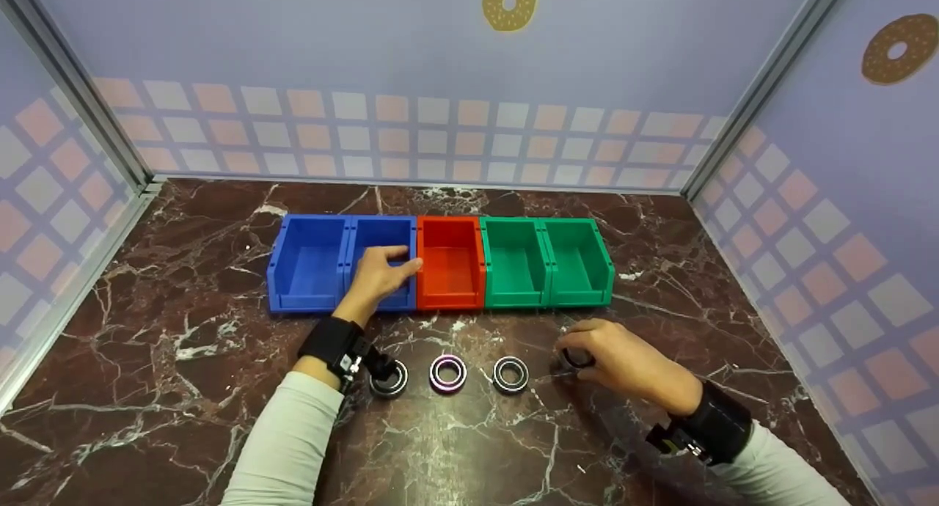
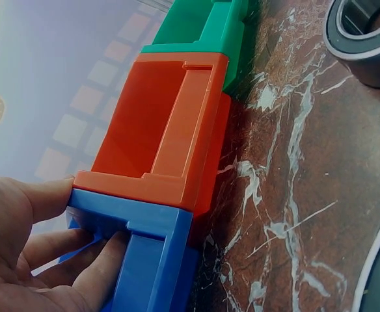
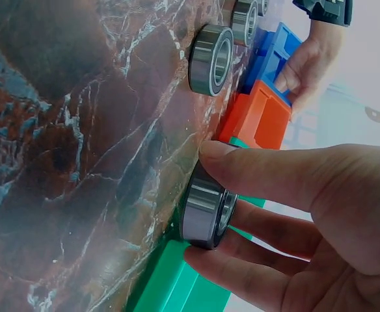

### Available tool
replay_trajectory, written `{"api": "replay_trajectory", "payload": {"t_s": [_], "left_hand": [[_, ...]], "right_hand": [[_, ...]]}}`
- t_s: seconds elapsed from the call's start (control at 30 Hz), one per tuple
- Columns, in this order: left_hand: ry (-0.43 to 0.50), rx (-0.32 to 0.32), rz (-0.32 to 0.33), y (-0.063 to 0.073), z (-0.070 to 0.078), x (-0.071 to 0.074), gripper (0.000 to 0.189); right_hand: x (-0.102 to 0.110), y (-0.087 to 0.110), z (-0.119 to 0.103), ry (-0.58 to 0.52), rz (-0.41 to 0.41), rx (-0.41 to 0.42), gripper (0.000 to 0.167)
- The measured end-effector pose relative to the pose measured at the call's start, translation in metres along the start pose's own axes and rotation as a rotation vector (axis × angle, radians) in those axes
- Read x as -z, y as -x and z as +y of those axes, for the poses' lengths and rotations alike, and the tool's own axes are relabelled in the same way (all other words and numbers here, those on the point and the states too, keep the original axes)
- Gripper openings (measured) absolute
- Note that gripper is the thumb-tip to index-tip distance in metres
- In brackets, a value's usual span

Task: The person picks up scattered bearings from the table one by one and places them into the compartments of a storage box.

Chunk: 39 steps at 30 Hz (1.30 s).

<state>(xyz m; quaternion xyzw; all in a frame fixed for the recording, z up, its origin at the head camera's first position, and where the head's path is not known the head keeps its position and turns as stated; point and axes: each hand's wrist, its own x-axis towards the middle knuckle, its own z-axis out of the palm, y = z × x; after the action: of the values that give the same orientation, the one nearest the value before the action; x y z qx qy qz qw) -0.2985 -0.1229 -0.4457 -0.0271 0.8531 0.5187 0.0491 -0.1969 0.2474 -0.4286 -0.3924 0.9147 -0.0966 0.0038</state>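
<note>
My left hand [image 1: 395, 262] reaches into the second blue bin [image 1: 381, 236] from the left. Its thumb lies on the bin's right wall beside the red bin [image 1: 449, 260], and its fingers are inside; in the left wrist view the left hand [image 2: 79, 224] holds that blue bin [image 2: 151, 260] wall next to the orange-red bin [image 2: 157, 123]. My right hand [image 1: 578, 350] pinches a steel bearing [image 1: 576, 358] standing on edge on the marble; the right wrist view shows that bearing [image 3: 203, 214] between thumb and fingers.
Three more bearings [image 1: 389, 380] [image 1: 448, 372] [image 1: 510, 374] lie in a row on the marble table [image 1: 183, 389] in front of the bins. Another blue bin [image 1: 308, 264] stands leftmost and two green bins [image 1: 546, 260] stand at the right. Walls enclose three sides.
</note>
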Motion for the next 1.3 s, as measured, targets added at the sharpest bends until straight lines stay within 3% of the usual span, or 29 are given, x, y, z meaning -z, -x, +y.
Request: {"api": "replay_trajectory", "payload": {"t_s": [0.47,0.77,1.3], "left_hand": [[-0.009,-0.018,0.006,-0.001,-0.002,0.0,0.056],[0.015,-0.037,0.005,0.0,-0.002,0.0,0.056],[0.027,-0.03,0.003,0.0,-0.003,-0.001,0.056]], "right_hand": [[0.01,-0.004,0.002,-0.005,0.052,0.031,0.039],[0.02,-0.005,0.003,-0.005,0.015,-0.005,0.045],[0.029,-0.012,0.007,0.028,0.054,0.059,0.044]]}}
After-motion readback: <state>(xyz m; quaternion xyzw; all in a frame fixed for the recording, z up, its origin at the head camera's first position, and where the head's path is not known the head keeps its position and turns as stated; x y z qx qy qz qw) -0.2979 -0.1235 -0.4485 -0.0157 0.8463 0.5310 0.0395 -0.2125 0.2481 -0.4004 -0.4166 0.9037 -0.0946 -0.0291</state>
